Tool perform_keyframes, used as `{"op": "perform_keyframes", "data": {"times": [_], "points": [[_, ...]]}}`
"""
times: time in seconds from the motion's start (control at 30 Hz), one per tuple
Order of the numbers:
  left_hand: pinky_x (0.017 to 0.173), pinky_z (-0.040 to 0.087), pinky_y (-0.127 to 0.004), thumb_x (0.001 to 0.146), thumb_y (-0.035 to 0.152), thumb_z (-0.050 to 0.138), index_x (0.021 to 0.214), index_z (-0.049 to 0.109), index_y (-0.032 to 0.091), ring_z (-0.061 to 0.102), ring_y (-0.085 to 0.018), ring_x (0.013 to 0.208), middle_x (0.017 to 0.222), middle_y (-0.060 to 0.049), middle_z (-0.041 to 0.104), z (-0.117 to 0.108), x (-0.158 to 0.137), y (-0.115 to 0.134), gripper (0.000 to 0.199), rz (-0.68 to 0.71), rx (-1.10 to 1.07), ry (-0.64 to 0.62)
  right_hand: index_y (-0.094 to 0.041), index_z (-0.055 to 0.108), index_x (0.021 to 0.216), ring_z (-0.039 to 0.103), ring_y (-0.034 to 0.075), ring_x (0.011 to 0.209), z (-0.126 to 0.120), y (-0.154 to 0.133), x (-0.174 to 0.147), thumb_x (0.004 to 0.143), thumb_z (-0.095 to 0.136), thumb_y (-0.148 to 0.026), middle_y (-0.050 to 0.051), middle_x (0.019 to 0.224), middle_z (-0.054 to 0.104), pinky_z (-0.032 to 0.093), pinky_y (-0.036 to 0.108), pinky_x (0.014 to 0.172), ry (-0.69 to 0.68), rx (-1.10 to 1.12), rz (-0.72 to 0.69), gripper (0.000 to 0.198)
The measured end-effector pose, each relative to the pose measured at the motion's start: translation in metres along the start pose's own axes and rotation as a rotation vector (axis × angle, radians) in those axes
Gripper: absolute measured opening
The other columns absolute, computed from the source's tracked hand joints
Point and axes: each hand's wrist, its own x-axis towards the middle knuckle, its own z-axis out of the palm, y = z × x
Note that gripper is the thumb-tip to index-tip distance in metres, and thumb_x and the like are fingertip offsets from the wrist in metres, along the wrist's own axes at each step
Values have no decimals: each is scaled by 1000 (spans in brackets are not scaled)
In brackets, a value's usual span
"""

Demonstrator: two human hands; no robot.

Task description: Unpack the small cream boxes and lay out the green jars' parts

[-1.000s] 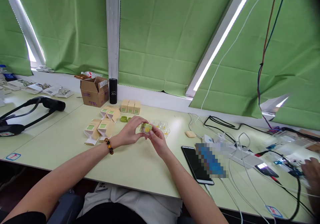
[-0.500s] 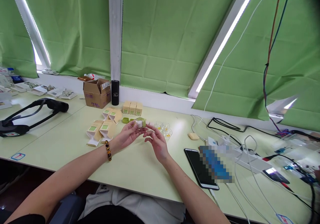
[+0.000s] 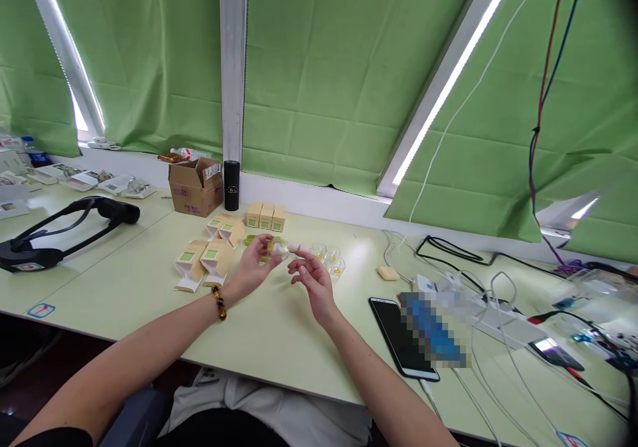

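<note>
My left hand (image 3: 255,266), with a beaded bracelet (image 3: 218,302) on its wrist, grips a small clear round cup (image 3: 279,248) with a yellow-green patch inside. My right hand (image 3: 317,282) is close on its right, fingers bent. At its index fingertip is a tiny pale piece (image 3: 295,247), too small to name, which seems to reach toward the cup. Behind the left fingers a green tray-like piece (image 3: 250,240) is partly hidden. Just beyond my right hand stand several clear cups (image 3: 333,256) with yellow spots.
Opened cardboard cartons (image 3: 215,258) lie left of my hands, and closed small boxes (image 3: 266,216) stand behind. A carton (image 3: 195,188), black tumbler (image 3: 231,186) and headset (image 3: 74,228) are farther left. A phone (image 3: 399,337), power strip (image 3: 503,321) and cables occupy the right.
The cup in my left hand has turned, so its clear side and yellow-green patch now show. My right fingers have drawn slightly away to the right.
</note>
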Motion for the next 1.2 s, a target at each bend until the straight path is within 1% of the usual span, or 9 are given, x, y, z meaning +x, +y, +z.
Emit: {"op": "perform_keyframes", "data": {"times": [0.07,0.17,0.33,0.47,0.57,0.73,0.87,0.97,1.2], "points": [[99,52,-41,83,32,86,124,62,22,63,-25,111,121,-10,67,-1,-3,2,48,239,340,6,-27,64,126,68,21,94,1,2,1,86,81,-48,7,111,70,59,35,74,1,-3,4,48],[99,52,-45,88,24,78,125,62,21,59,-28,114,119,-13,64,-1,-9,7,40,500,681,-94,-29,61,125,70,22,99,4,6,1,81,88,-44,7,121,67,64,37,77,-20,7,9,54],[96,53,-48,87,14,71,128,61,22,57,-30,112,119,-14,60,1,-16,9,43,601,872,-173,-30,59,120,70,23,109,7,13,0,73,95,-38,5,121,70,65,38,85,-40,12,20,60],[100,54,-49,86,15,70,142,50,22,57,-30,119,128,-16,58,1,-17,10,59,533,695,-250,-29,60,118,70,22,112,6,13,0,74,94,-38,5,116,72,63,38,93,-22,6,16,56],[100,55,-46,91,19,68,148,45,21,60,-27,117,134,-17,59,-1,-14,12,62,435,506,-226,-29,60,122,70,23,112,5,10,-1,78,91,-40,6,119,71,63,40,93,-21,2,14,55],[87,59,-37,100,33,61,119,73,20,68,-25,110,122,-15,71,1,-8,9,25,255,351,-127,-30,62,119,68,24,111,7,9,-1,75,92,-42,6,119,70,62,38,88,6,-86,-6,55],[81,62,-34,96,42,69,102,79,19,72,-24,102,109,-13,78,6,-6,3,26,78,254,-95,-29,63,118,67,22,105,7,10,0,73,92,-41,5,117,69,61,35,81,29,-197,-26,54],[76,63,-33,91,47,73,97,80,17,73,-22,88,100,-10,79,9,-6,1,31,-38,148,-81,-29,63,120,66,23,112,6,10,0,75,90,-42,6,124,68,61,35,84,34,-215,-24,54],[66,67,-35,84,50,79,89,78,17,74,-23,81,90,-9,77,10,-6,4,34,-177,59,17,-29,65,124,68,21,106,6,9,-1,80,88,-42,7,128,67,60,37,90,18,-224,-33,51]]}}
